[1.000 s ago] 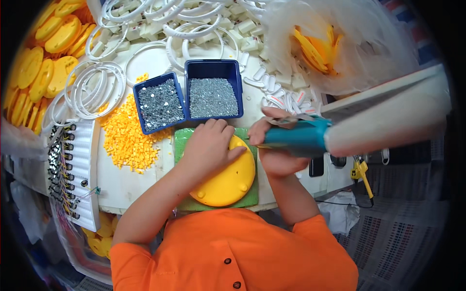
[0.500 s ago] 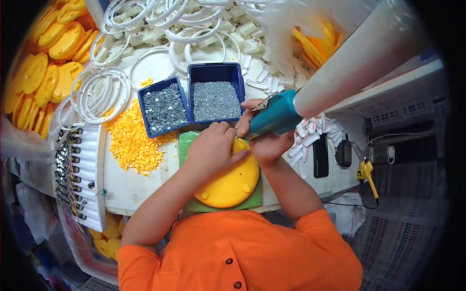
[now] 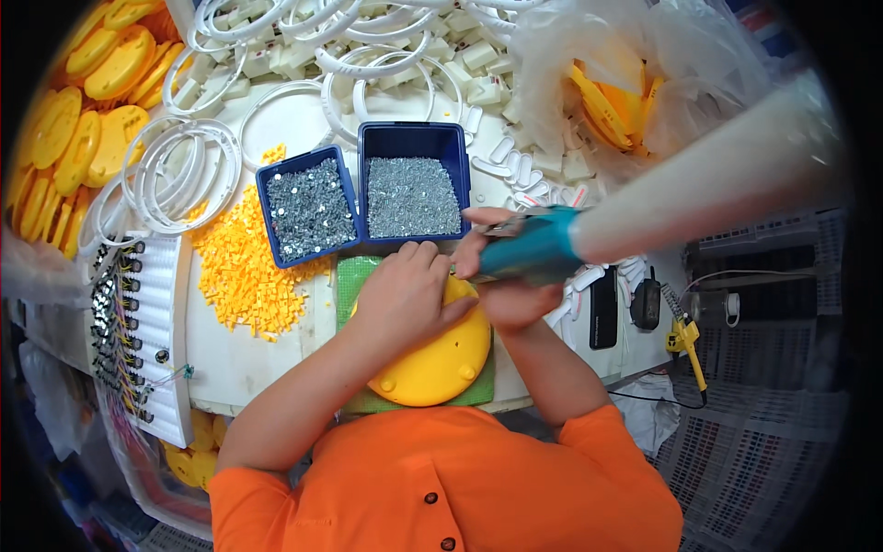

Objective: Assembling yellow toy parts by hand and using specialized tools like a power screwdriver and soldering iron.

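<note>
A round yellow plastic shell (image 3: pixel 432 370) lies on a green mat (image 3: pixel 352 273) in front of me, small round bumps on its near part. My left hand (image 3: pixel 402 296) grips its left and far side, the thumb pressed across the top. In my right hand (image 3: pixel 517 302) is a teal power screwdriver (image 3: pixel 533 247), held over the shell's far right edge, with a thick pale tube (image 3: pixel 699 189) running from it toward the upper right. Its tip is hidden by my fingers. Just beyond my hands stand two blue bins, one of small screws (image 3: pixel 412 195) and one of shiny round-headed screws (image 3: pixel 311 213).
A heap of small yellow pieces (image 3: pixel 250 271) lies left of the mat. White rings (image 3: pixel 184 175) and yellow shells (image 3: pixel 115 64) crowd the far left. Right of my hand are white oval parts, a black phone (image 3: pixel 603 308) and a yellow-handled soldering iron (image 3: pixel 684 339).
The screwdriver and its pale tube have tipped lower toward the right. My left hand keeps its place on the shell. The whole view has shifted slightly.
</note>
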Action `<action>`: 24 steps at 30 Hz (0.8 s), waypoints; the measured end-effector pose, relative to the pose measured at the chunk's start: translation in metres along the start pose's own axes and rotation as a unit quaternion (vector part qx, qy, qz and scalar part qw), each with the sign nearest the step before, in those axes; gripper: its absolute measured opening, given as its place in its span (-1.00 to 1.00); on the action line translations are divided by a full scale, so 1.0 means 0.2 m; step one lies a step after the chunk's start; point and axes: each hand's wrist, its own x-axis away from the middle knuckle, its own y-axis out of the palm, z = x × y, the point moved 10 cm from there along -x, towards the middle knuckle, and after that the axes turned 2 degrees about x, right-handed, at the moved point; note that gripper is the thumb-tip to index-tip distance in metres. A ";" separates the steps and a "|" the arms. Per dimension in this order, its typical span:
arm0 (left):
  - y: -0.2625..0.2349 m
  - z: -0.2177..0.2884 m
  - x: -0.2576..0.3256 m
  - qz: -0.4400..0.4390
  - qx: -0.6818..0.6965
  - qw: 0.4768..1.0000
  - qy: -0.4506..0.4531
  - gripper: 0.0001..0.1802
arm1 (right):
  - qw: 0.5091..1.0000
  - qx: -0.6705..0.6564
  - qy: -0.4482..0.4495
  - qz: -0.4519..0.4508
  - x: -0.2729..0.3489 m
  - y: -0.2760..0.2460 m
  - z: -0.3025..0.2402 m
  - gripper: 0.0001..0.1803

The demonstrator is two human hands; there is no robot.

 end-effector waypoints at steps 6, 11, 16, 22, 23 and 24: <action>0.04 0.17 0.02 0.030 -0.140 0.974 0.177 -0.51 | 0.998 -0.053 -0.022 0.024 0.19 -0.11 -0.29 0.21; 0.24 0.32 0.03 -0.143 -0.007 0.961 0.235 -0.54 | 0.996 -0.078 -0.033 0.037 0.36 -0.17 -0.25 0.16; 0.21 0.33 0.02 -0.101 0.009 0.965 0.242 -0.55 | 0.980 -0.156 -0.044 0.118 0.43 -0.21 -0.12 0.12; 0.22 0.34 0.04 -0.103 0.007 0.964 0.243 -0.53 | 0.996 -0.019 -0.033 0.077 0.43 -0.15 -0.11 0.07; 0.22 0.34 0.05 -0.108 0.005 0.964 0.242 -0.52 | 0.996 -0.019 -0.037 0.074 0.43 -0.15 -0.11 0.07; 0.22 0.34 0.06 -0.105 0.001 0.964 0.243 -0.52 | 0.997 -0.021 -0.043 0.069 0.43 -0.15 -0.10 0.07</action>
